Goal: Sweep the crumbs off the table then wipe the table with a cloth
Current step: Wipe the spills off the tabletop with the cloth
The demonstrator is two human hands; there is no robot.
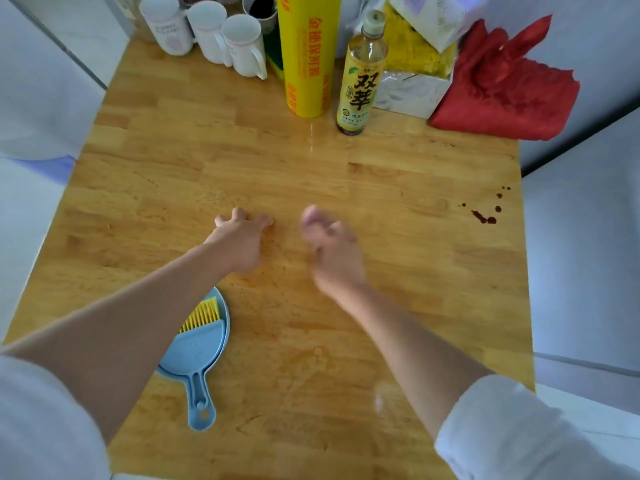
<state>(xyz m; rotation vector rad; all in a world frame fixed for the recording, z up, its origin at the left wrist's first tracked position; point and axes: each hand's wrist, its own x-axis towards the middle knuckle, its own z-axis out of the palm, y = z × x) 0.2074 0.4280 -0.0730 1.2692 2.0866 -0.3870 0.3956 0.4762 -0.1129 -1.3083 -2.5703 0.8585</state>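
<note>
I see left hand (239, 242) flat-ish on bench (173, 188), grip spread, holding nothing; right hand (332, 247) blurry, grip unclear. Crumbs (277, 271) by hands. Brush-and-dustpan set (197, 344) near, red cloth (502, 95) far corner, ready for later

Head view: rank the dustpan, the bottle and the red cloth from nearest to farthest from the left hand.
From the left hand:
1. Dustpan, just behind it, near table edge.
2. Bottle, far side, right of centre.
3. Red cloth, far right corner.
</note>
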